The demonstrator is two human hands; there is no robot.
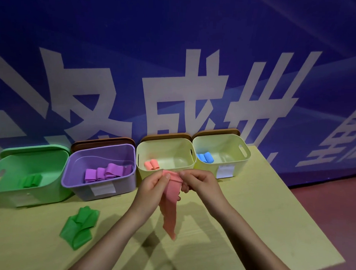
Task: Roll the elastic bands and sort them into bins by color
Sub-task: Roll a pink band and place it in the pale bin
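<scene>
Blue wall with large pale lettering backs a yellowish tabletop on which four open bins stand in a row. Above it, a pink elastic band is held in the air by both hands: the left hand pinches its upper edge between thumb and fingers, and the right hand grips the same top edge just beside it, fingers curled round the fabric. The band's long axis runs almost straight down from the fingers, its free end dangling well clear of the tabletop, so rolling probably has to start at the pinched top and work downward. Both hands are equally near it. Directly behind the hands sits the cream bin holding rolled pink bands, likely the destination. Outward lie the purple bin with purple rolls, the green bin, another cream bin with blue rolls, and an unrolled green band lying loose on the tabletop, well to the left.
</scene>
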